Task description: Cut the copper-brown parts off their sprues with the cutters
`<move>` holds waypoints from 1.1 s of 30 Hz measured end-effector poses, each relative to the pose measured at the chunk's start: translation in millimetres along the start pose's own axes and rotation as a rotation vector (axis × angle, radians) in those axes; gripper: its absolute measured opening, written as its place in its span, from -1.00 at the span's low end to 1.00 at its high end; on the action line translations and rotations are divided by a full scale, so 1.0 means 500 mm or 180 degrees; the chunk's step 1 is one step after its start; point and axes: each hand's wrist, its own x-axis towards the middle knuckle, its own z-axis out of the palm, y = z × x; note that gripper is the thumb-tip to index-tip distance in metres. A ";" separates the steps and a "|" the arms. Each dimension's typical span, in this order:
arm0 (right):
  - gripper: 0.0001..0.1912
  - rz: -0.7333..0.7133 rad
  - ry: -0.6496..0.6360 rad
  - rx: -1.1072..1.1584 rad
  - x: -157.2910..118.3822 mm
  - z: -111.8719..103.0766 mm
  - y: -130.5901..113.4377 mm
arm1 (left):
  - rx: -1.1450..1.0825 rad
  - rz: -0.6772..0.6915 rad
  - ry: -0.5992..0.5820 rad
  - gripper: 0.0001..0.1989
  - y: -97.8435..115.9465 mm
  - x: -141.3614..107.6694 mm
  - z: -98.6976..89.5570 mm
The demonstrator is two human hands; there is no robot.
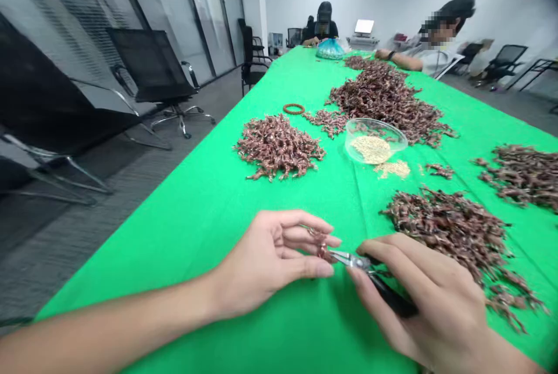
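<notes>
- Pliers (pixel 349 259) up front, steel tips right at a small twisted copper-brown piece (pixel 321 244), black handles angled down toward the table!
- Right hand (pixel 429 298): fingers (pixel 405 260) curled around those black handles, a firm grip on the tool.
- Left hand (pixel 265 263): fingertips (pixel 320 240) pinched narrow on the twisted piece, held just above the green tablecloth (pixel 204 234).
- Big heap of the same twisted pieces (pixel 449 225) just beside the right hand, more heaps (pixel 279 146) spread up the table.
- Clear plastic bowl (pixel 375 141) with pale beads (pixel 371 149) inside, a few spilled beside it, and a brown ring (pixel 293 109) lying nearby.
- Far end: a co-worker's arm (pixel 399 60) on the table, another person (pixel 325 28) behind a blue bag (pixel 330 49).
</notes>
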 end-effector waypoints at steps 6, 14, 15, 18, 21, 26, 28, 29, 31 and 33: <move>-0.83 -0.0188 0.0058 -0.0262 -0.003 0.007 -0.006 | -0.0105 0.0097 0.0006 -0.58 -0.006 -0.004 0.008; -0.79 -0.0243 0.0199 -0.0585 -0.008 0.011 -0.011 | -0.0049 0.0244 0.0149 -0.56 -0.014 0.000 0.011; -0.78 -0.0242 0.0201 -0.0599 -0.008 0.012 -0.011 | -0.0043 0.0249 0.0165 -0.55 -0.016 0.000 0.012; -0.77 -0.0262 0.0244 -0.0668 -0.010 0.015 -0.011 | -0.0020 0.0262 0.0181 -0.55 -0.019 0.000 0.012; -0.75 -0.0338 0.0263 -0.0771 -0.013 0.016 -0.010 | 0.0005 0.0264 0.0183 -0.55 -0.020 0.001 0.014; -0.72 -0.0422 0.0224 -0.0873 -0.021 0.014 -0.009 | -0.0035 0.0216 0.0220 -0.54 -0.017 -0.001 0.017; -0.71 -0.0451 0.0231 -0.0892 -0.023 0.014 -0.008 | -0.0048 0.0184 0.0233 -0.54 -0.016 -0.001 0.017; -0.71 -0.0459 0.0241 -0.0898 -0.023 0.015 -0.008 | -0.0050 0.0174 0.0237 -0.54 -0.016 -0.002 0.017; -0.71 -0.0441 0.0270 -0.0877 -0.022 0.015 -0.009 | -0.0048 0.0171 0.0230 -0.54 -0.017 -0.002 0.016; -0.72 -0.0389 0.0312 -0.0796 -0.019 0.015 -0.010 | -0.0053 0.0205 0.0216 -0.55 -0.018 -0.001 0.013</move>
